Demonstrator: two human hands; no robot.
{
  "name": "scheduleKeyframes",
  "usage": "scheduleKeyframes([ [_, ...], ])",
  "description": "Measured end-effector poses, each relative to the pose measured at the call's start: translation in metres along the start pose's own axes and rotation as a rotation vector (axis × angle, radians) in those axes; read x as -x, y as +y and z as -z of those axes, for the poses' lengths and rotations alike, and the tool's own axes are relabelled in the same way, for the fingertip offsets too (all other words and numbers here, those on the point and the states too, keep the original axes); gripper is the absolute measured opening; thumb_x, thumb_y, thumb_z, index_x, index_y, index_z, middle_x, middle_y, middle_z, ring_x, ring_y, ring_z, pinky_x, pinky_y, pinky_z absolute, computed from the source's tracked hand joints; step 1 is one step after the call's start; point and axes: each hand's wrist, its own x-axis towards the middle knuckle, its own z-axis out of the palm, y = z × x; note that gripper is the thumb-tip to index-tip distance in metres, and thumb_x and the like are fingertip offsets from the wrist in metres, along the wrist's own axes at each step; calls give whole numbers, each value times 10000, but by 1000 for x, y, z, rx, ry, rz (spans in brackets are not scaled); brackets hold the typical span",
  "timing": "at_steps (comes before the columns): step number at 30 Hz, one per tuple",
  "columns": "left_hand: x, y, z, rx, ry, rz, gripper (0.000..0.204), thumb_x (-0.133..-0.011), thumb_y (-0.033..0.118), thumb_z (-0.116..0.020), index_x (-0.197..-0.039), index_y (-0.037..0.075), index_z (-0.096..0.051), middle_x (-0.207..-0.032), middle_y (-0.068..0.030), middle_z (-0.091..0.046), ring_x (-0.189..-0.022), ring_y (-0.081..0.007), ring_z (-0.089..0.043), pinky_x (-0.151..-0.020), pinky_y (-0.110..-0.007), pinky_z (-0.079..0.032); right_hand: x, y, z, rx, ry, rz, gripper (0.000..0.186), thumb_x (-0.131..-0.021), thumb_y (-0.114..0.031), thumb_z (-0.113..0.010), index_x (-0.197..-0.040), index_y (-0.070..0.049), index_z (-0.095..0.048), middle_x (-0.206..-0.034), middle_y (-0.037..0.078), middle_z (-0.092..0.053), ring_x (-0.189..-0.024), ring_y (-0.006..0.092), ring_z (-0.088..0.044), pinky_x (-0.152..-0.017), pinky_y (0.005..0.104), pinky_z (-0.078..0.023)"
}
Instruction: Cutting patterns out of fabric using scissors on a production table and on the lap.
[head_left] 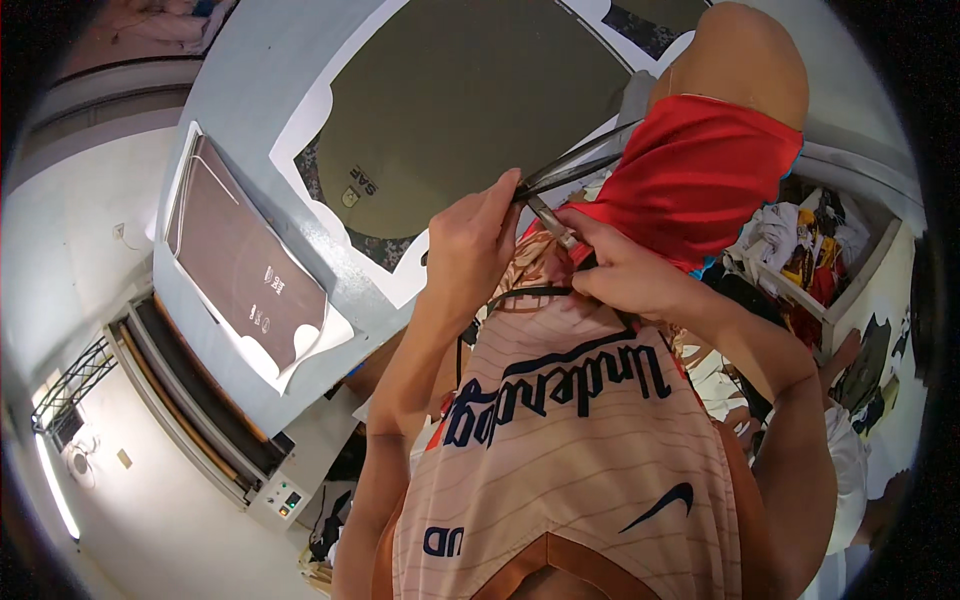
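My left hand (468, 245) is closed, its thumb and fingers pinching narrow black strips (575, 172). They stretch from the fingertips toward my raised knee, in front of the red shorts. My right hand (615, 268) is wrapped round a pair of metal scissors (548, 218). Its blades point up and left, close to the strips at my left fingertips; whether they touch the strips I cannot tell. Most of the scissors' handle is hidden by my fingers. Both hands are above my lap, in front of my peach jersey (570, 400).
A large dark green printed sheet (460, 110) with white edges lies on the pale table (235, 90). Left of it rests a brown printed sheet (240, 260). At right stands a bin (870, 270) of mixed cloth. A roller machine (190, 400) is at lower left.
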Motion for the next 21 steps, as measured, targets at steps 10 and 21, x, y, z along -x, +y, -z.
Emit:
scheduleKeyframes([
  [10, 12, -2, -4, 1, -21, 41, 379, -830, -34, -724, -1200, -46, -645, -906, -167, -715, -717, -320, -669, -641, -422, -537, -16, 5, 4, -144, -109, -129, 544, -592, 107, -476, -1119, 2, -560, -812, 65, -520, -672, 189, -608, -479, 256, -408],
  [21, 10, -7, -1, 87, 20, 33, 386, -827, -61, -713, -1207, -42, -647, -860, -178, -696, -695, -333, -661, -625, -424, -520, -19, 9, 6, -556, -269, -202, 476, -584, 109, -496, -1048, 20, -552, -807, 116, -537, -663, 243, -582, -474, 257, -401],
])
